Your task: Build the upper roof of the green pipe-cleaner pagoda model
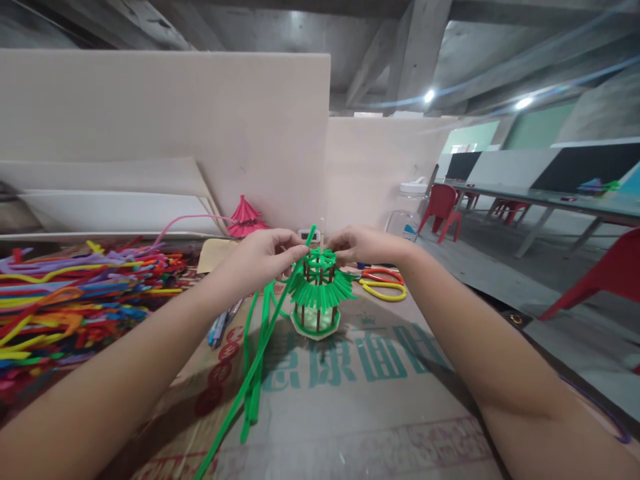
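A small green pagoda [321,290] made of pipe cleaners, with brown posts and an octagonal base, stands upright on the cardboard. On its left side, my left hand [273,257] pinches a long green pipe cleaner [257,363] near the upper tier; its tail runs down toward the front edge. My right hand [357,245] is at the top right of the pagoda, fingers bent against the upper tier. What those fingertips grip, if anything, is hidden. More green pipe cleaners [254,393] lie just left of the pagoda. A thin pale stick [322,233] rises from its top.
A big heap of coloured pipe cleaners [75,300] fills the left. Scissors [384,291] with orange and yellow handles lie right of the pagoda. A red pipe-cleaner roof [245,217] and a clear plastic jar [406,210] stand behind. Pens [220,327] lie at left.
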{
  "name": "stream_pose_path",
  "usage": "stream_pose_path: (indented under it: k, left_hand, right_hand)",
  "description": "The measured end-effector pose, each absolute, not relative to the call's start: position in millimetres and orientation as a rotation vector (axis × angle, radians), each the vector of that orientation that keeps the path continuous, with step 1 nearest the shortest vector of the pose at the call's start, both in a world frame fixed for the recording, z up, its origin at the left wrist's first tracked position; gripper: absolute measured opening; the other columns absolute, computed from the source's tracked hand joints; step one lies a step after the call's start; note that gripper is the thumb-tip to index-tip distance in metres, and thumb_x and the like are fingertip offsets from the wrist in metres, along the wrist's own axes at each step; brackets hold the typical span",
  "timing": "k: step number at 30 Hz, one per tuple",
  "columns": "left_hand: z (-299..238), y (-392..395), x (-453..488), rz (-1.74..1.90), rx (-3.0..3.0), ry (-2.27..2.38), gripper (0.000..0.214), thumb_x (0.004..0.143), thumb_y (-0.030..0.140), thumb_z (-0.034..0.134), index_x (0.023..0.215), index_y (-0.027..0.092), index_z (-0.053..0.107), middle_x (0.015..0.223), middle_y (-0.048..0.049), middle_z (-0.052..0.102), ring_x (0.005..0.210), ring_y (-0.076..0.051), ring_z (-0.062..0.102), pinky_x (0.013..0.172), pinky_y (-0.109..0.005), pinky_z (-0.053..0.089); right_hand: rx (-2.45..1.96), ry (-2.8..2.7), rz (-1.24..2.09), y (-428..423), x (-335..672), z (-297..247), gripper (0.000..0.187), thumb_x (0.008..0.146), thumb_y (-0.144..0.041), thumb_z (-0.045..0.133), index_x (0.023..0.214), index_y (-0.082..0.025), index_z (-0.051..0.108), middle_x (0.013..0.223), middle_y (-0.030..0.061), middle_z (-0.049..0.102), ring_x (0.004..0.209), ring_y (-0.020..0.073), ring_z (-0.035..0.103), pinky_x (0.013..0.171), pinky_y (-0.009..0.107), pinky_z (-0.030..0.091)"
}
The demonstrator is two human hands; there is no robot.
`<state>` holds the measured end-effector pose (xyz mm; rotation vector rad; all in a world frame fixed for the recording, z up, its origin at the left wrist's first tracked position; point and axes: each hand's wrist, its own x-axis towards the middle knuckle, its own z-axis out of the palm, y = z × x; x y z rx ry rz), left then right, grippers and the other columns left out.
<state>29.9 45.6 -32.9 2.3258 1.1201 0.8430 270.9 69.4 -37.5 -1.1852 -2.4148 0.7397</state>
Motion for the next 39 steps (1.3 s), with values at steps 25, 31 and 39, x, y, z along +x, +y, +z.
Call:
stream_pose_path:
  k: [25, 31, 39]
  left_hand:
    - [-44, 53, 29, 0.773, 2.39, 1.001, 0.032, 0.088, 0.05, 0.063, 0.094, 0.018, 0.067, 0.084, -0.0056, 0.074, 0.074, -0.019, 0.067, 0.063, -0.028, 0.048]
    - [-44, 54, 30, 0.76, 2.417, 0.997, 0.03, 0.09, 0.048, 0.062, 0.096, 0.018, 0.067, 0.083, -0.0041, 0.072, 0.072, -0.018, 0.066, 0.061, -0.027, 0.046]
    - [-38, 53, 28, 0.814, 2.399, 1.042, 0.027, 0.089, 0.045, 0.059, 0.092, 0.018, 0.064, 0.075, -0.0002, 0.065, 0.067, -0.016, 0.058, 0.058, -0.026, 0.041]
  right_hand:
    - [-1.158, -2.531, 0.631, 69, 277, -33, 0.025, 0.086, -0.022, 0.057, 0.104, -0.017, 0.074, 0.093, 0.0034, 0.075, 0.082, 0.0162, 0.067, 0.069, 0.026, 0.047]
    - [-1.045, -2.216, 0.656, 63, 286, -21, 0.02, 0.09, -0.03, 0.063, 0.102, -0.016, 0.072, 0.088, 0.0048, 0.073, 0.075, 0.0131, 0.065, 0.067, 0.024, 0.049]
    - [-0.864, -2.151, 0.622, 57, 260, -25, 0.033, 0.091, -0.044, 0.059, 0.093, -0.014, 0.071, 0.074, 0.0012, 0.063, 0.066, 0.0122, 0.056, 0.06, 0.024, 0.042]
